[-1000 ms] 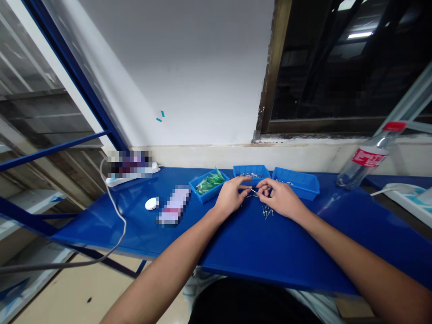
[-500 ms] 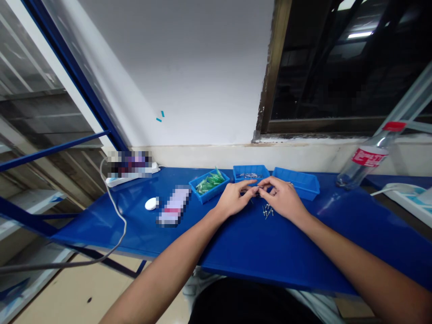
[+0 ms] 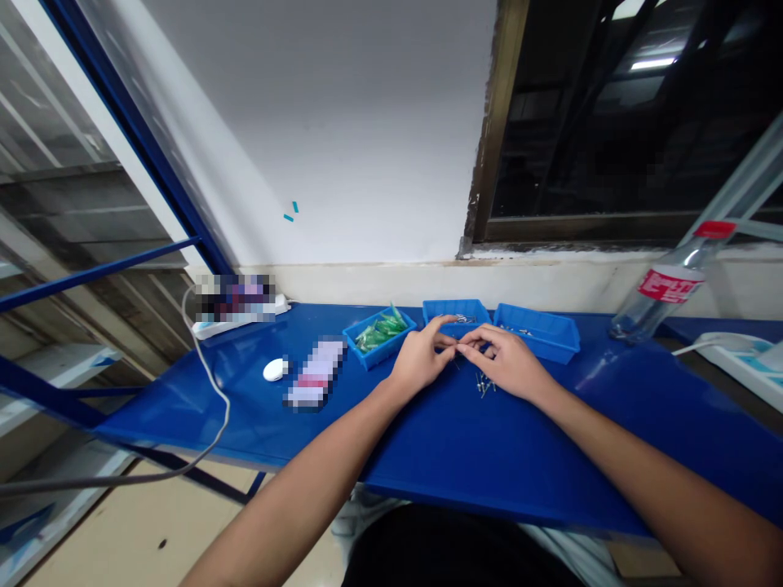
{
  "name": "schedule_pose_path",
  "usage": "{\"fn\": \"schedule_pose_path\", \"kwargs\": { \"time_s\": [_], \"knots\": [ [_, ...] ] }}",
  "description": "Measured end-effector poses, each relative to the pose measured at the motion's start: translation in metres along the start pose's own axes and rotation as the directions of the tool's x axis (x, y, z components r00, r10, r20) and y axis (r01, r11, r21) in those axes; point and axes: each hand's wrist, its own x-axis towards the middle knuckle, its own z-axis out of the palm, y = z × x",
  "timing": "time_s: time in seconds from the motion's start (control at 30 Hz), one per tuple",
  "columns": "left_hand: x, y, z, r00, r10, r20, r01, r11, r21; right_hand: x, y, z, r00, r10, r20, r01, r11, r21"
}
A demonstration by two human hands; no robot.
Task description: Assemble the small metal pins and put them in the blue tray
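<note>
My left hand (image 3: 423, 355) and my right hand (image 3: 502, 359) meet fingertip to fingertip above the blue table. Both are closed in a pinch, and whatever lies between the fingers is too small and too covered to name. The left index finger is lifted over the edge of the middle blue bin (image 3: 439, 308), which holds thin metal pins. Just below the right fingers lies a small heap of metal pins (image 3: 485, 384) on the tabletop. Behind the right hand stands another blue bin (image 3: 554, 333) with a few small pieces in it.
Left of my hands is a blue bin of green plastic pieces (image 3: 380, 333). A blurred flat phone-like object (image 3: 315, 375) and a white round item (image 3: 274, 370) lie farther left. A red-capped bottle (image 3: 670, 285) leans at the right. A power strip (image 3: 241, 318) with a cable sits back left.
My right fingertips have shifted slightly left and down, against the left thumb. The left index finger has risen away from the right fingers.
</note>
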Motion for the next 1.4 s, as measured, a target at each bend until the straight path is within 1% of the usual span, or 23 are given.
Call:
{"fn": "schedule_pose_path", "kwargs": {
  "time_s": [0.13,0.23,0.33,0.43,0.53,0.6,0.67,0.77,0.87,0.93,0.97,1.03,1.07,1.13,1.23,1.3,1.4],
  "knots": [
    [-0.003,0.003,0.001,0.995,0.082,0.064,-0.092,0.981,0.172,-0.001,-0.002,0.0,1.0,-0.002,0.004,0.002,0.999,-0.051],
    [-0.004,0.006,0.002,0.992,0.105,0.072,-0.118,0.971,0.208,-0.001,-0.003,0.0,1.0,-0.024,-0.007,0.023,0.996,-0.091],
    [-0.004,0.009,0.002,0.989,0.127,0.072,-0.138,0.976,0.168,-0.001,-0.002,0.0,0.998,-0.021,-0.06,0.014,0.993,-0.113],
    [-0.002,0.012,0.001,0.993,0.116,0.024,-0.117,0.99,0.072,-0.001,0.0,-0.002,0.995,0.044,-0.094,-0.049,0.998,-0.047],
    [0.0,0.012,0.0,0.994,0.084,-0.066,-0.087,0.995,-0.054,0.0,0.001,-0.002,0.995,0.076,-0.066,-0.073,0.996,0.042],
    [0.002,0.011,-0.001,0.992,0.059,-0.111,-0.075,0.987,-0.14,-0.001,0.001,-0.001,0.998,0.058,-0.027,-0.057,0.996,0.067],
    [0.003,0.011,-0.001,0.99,0.039,-0.134,-0.065,0.978,-0.197,-0.001,0.002,0.002,0.999,0.048,0.011,-0.049,0.995,0.091],
    [0.004,0.009,-0.002,0.989,0.02,-0.146,-0.051,0.976,-0.212,-0.002,0.004,0.007,0.996,0.068,0.054,-0.076,0.986,0.148],
    [0.004,0.007,-0.002,0.99,0.006,-0.14,-0.026,0.989,-0.143,0.0,0.006,0.009,0.989,0.134,0.062,-0.145,0.961,0.234],
    [0.003,0.006,-0.002,0.994,0.021,-0.106,-0.024,0.999,-0.028,0.002,0.008,0.009,0.977,0.206,0.054,-0.212,0.925,0.314],
    [0.002,0.005,-0.002,0.997,0.045,-0.068,-0.042,0.998,0.047,0.004,0.009,0.008,0.968,0.246,0.045,-0.245,0.9,0.36],
    [0.001,0.004,-0.001,0.992,0.119,0.042,-0.124,0.976,0.177,0.008,0.01,0.007,0.946,0.324,0.007,-0.292,0.842,0.454],
    [0.0,0.004,0.0,0.982,0.158,0.103,-0.177,0.96,0.218,0.01,0.011,0.006,0.932,0.361,-0.019,-0.305,0.814,0.495],
    [-0.001,0.002,0.002,0.956,0.214,0.199,-0.262,0.93,0.256,0.013,0.014,0.005,0.901,0.429,-0.061,-0.332,0.774,0.539],
    [-0.001,-0.002,0.004,0.935,0.227,0.273,-0.303,0.911,0.279,0.014,0.017,0.003,0.872,0.487,-0.056,-0.389,0.757,0.525],
    [0.0,-0.005,0.004,0.931,0.216,0.295,-0.303,0.907,0.291,0.014,0.018,0.002,0.879,0.475,-0.04,-0.396,0.774,0.493],
    [0.001,-0.009,0.003,0.932,0.203,0.301,-0.295,0.906,0.303,0.011,0.016,0.001,0.916,0.399,-0.029,-0.349,0.832,0.431]
  ]
}}
